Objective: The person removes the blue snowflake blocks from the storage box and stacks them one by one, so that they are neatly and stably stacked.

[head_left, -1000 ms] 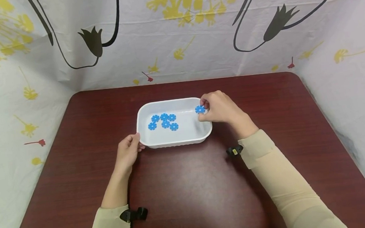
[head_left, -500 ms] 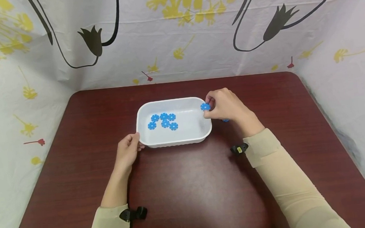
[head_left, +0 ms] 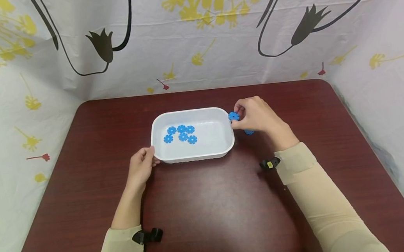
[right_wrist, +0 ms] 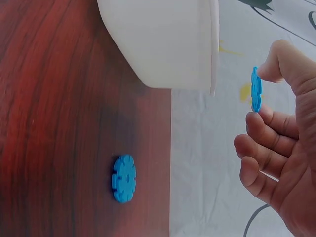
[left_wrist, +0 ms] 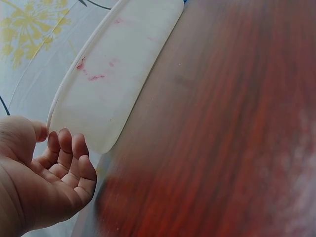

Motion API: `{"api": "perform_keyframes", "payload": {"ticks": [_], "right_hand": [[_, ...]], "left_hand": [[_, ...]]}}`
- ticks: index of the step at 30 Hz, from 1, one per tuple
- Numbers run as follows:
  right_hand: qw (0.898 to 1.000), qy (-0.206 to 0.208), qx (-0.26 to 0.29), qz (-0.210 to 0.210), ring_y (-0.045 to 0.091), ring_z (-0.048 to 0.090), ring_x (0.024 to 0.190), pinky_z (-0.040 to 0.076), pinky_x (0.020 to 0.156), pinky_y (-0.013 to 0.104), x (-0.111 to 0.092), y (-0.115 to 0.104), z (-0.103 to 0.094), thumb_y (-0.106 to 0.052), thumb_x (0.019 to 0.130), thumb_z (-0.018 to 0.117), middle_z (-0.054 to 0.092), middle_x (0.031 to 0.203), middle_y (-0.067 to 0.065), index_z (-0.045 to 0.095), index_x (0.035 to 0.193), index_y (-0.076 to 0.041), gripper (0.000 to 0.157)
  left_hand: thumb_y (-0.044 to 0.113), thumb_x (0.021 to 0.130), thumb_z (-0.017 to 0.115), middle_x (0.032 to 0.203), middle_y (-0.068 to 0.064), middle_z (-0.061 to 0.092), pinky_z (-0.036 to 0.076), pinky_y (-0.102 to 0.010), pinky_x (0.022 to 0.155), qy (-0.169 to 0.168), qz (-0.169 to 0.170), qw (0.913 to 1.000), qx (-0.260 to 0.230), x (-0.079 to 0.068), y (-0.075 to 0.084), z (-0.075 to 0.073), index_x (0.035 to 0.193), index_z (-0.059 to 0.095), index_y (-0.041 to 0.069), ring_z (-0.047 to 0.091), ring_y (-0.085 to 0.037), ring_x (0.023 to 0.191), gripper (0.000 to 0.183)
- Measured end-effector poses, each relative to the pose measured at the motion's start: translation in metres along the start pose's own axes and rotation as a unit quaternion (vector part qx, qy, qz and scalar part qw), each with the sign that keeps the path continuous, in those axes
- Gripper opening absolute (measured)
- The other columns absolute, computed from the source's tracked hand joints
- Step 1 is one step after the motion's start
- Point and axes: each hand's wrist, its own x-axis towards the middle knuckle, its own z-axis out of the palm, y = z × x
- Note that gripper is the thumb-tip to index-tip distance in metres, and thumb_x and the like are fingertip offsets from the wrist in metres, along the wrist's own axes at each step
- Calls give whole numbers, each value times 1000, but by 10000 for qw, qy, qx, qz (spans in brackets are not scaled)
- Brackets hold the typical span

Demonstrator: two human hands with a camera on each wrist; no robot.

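Note:
A white plastic tray (head_left: 204,155) stands on the table, with several blue notched discs (head_left: 183,136) lying in its left half. My left hand (head_left: 141,167) pinches the tray's near left rim between thumb and fingers; the left wrist view shows this hand (left_wrist: 54,177) at the tray's end. Just past the tray's right rim, my right hand (head_left: 257,114) pinches one blue notched disc (right_wrist: 256,90) by its edges between thumb and finger. Below that hand, another blue disc (right_wrist: 124,178) lies on the table right of the tray, partly hidden by the wrist in the head view.
The dark red-brown wooden table (head_left: 207,203) has rounded far corners. A white sheet (head_left: 218,62) printed with flowers hangs behind it and along both sides. Black wrist-camera mounts (head_left: 148,236) stick out from the sleeves.
My right hand has carried its disc rightward from over the tray to beyond the right rim. The disc on the table has come into view beneath it. My left hand keeps its place.

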Motion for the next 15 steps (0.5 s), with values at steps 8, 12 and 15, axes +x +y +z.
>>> {"api": "perform_keyframes", "payload": {"ticks": [8, 12, 15], "right_hand": [[9999, -11, -30, 133, 16, 58, 65, 48, 61, 35, -5, 10, -3, -23, 71, 80, 65, 73, 1, 66, 83, -9, 23], [9998, -88, -25, 190, 17, 59, 67, 48, 62, 35, -8, 15, -3, -23, 72, 80, 65, 75, 2, 66, 84, -7, 25], [9996, -120, -48, 241, 17, 60, 68, 48, 64, 36, -9, 19, -3, -23, 71, 80, 66, 76, 3, 67, 85, -7, 25]], "left_hand": [[26, 107, 51, 78, -4, 63, 52, -24, 69, 16, 10, 10000, 45, 0, -1, -1, 105, 63, -7, 61, -12, 72, 36], [26, 107, 51, 78, -4, 64, 53, -24, 69, -7, 27, 10000, 15, 1, -1, -1, 105, 63, -8, 61, -12, 72, 36], [26, 107, 52, 77, -3, 64, 52, -24, 68, -11, 33, 10000, -19, 1, -1, -1, 105, 63, -9, 61, -12, 72, 36]]}}
